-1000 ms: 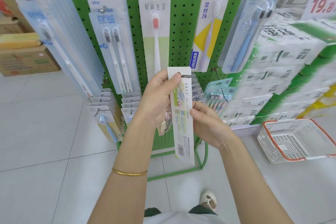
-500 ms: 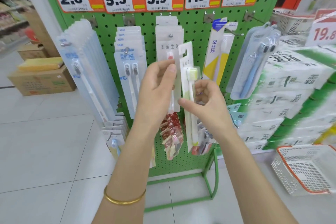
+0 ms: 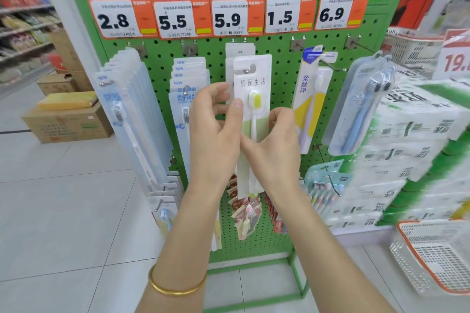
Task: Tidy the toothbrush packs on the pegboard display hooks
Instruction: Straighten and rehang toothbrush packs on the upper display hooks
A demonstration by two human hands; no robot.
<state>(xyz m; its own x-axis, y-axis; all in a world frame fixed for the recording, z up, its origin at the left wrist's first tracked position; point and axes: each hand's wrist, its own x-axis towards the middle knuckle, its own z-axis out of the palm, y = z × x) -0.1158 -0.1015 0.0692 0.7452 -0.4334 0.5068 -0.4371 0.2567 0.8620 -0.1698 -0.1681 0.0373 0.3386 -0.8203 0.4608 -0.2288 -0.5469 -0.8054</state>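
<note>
Glossy clear-plastic toothbrush pack [image 3: 251,89] on matt card — perforated green-painted pegboard [image 3: 282,79], shiny metal hooks [image 3: 328,63].

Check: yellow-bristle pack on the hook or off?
On: the hook tip shows through the hang hole of the yellow-bristle pack.

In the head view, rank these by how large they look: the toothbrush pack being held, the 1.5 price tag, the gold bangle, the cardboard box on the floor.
1. toothbrush pack, tallest.
2. cardboard box; close to the pack, and being farther away makes this unsure.
3. 1.5 price tag.
4. gold bangle, smallest, though nearest the camera.
</note>
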